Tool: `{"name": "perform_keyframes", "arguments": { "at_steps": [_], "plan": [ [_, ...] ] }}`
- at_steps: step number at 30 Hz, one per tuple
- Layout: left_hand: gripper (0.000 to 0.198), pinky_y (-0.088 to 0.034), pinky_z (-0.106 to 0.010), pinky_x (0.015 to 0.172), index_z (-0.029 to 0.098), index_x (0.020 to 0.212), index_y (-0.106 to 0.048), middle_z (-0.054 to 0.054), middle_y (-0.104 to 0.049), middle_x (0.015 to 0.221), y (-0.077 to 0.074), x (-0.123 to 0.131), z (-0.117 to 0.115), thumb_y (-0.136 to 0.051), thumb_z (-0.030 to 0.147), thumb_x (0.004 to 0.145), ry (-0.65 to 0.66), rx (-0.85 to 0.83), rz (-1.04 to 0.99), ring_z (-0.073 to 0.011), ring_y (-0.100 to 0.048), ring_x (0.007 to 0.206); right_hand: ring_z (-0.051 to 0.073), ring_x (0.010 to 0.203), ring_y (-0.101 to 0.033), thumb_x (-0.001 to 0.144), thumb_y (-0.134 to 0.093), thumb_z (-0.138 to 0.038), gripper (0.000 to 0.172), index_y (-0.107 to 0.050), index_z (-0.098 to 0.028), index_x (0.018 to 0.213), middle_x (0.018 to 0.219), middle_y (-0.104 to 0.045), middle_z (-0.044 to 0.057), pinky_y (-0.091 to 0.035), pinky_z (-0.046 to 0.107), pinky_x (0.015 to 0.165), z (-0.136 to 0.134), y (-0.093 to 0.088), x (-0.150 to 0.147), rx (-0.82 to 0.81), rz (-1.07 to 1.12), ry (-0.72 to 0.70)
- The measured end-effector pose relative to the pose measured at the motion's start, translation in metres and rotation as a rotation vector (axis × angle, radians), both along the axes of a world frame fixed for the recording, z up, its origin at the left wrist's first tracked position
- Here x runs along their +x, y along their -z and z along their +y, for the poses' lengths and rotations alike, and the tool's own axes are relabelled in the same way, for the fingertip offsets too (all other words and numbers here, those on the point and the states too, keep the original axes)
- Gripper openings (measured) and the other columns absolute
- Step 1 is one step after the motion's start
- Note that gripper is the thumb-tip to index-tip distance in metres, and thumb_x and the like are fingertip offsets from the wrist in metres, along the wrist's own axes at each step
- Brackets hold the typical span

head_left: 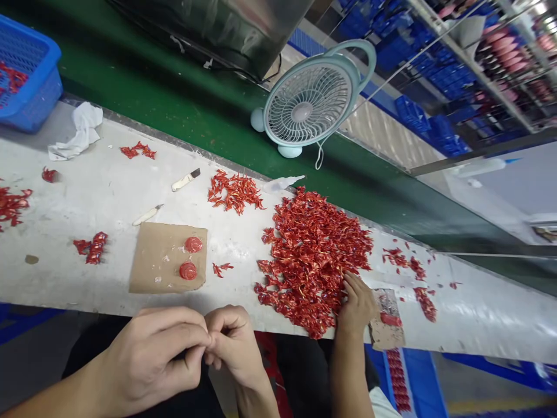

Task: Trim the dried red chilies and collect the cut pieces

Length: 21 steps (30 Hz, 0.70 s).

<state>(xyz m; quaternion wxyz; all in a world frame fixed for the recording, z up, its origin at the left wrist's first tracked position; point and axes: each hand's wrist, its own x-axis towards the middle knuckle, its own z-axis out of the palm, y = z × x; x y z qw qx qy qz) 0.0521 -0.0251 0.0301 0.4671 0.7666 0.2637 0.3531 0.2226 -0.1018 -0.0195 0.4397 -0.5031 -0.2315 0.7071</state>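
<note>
My left hand (159, 354) is closed in a pinch above the table's near edge. My right hand (235, 342) is curled, its fingertips meeting those of the left. Whatever lies between them is hidden or too small to name. Just beyond is a piece of brown cardboard (150, 255) bearing two round red pieces, an upper one (193, 244) and a lower one (188, 270). A few small red pointed pieces (222, 269) lie right of the cardboard. Behind it rest a slim white-handled pointed tool (148, 215) and a flat tool with a dark end (185, 180).
Another person's hand (357, 302) touches a large heap of red pieces (313, 255) to the right. A smaller pile (235, 191) and a white bottle (282, 183) lie farther back. A fan (308, 101) stands behind. At far left is a blue basket (39, 87), near crumpled tissue (80, 130).
</note>
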Motion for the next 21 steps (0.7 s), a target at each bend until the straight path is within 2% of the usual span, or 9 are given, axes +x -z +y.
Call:
{"name": "perform_keyframes", "arguments": {
  "at_steps": [8,15,18,21],
  "plan": [
    [0.024,-0.053,-0.019,0.061,0.019,0.088,-0.063,-0.002,-0.07,0.078,0.01,0.001,-0.001,-0.055,-0.003,0.085,0.002,-0.052,0.009,-0.0108,-0.065,0.065,0.004,0.031,-0.041,0.071,-0.087,-0.049,0.046,-0.062,-0.015,0.054,0.044,-0.061,0.0,-0.028,0.014,0.033,-0.001,0.0,-0.001,-0.021,-0.02,0.023],
    [0.023,-0.058,-0.02,0.073,0.023,0.094,-0.072,0.0,-0.076,0.084,0.015,-0.004,-0.004,-0.058,0.005,0.091,0.046,-0.435,-0.085,-0.0117,-0.072,0.076,0.002,0.023,-0.034,0.067,-0.086,-0.061,0.054,-0.058,-0.016,0.055,0.037,-0.053,-0.005,-0.024,0.013,0.024,-0.005,0.012,-0.013,-0.097,0.285,0.057],
    [0.025,-0.058,-0.02,0.071,0.024,0.098,-0.075,0.001,-0.076,0.084,0.013,-0.005,-0.003,-0.059,0.006,0.09,0.034,-0.485,-0.075,-0.0115,-0.072,0.075,0.002,0.023,-0.034,0.065,-0.086,-0.062,0.056,-0.057,-0.016,0.054,0.037,-0.052,-0.005,-0.024,0.012,0.024,-0.005,0.013,-0.014,-0.111,0.277,0.052],
    [0.023,-0.058,-0.02,0.067,0.023,0.092,-0.076,0.001,-0.076,0.082,0.009,-0.007,0.001,-0.062,0.006,0.088,0.054,-0.458,-0.051,-0.0119,-0.072,0.07,0.002,0.025,-0.038,0.067,-0.086,-0.06,0.056,-0.056,-0.015,0.053,0.04,-0.056,-0.003,-0.024,0.012,0.026,-0.006,0.01,-0.011,-0.124,0.195,0.015]
  ]
}}
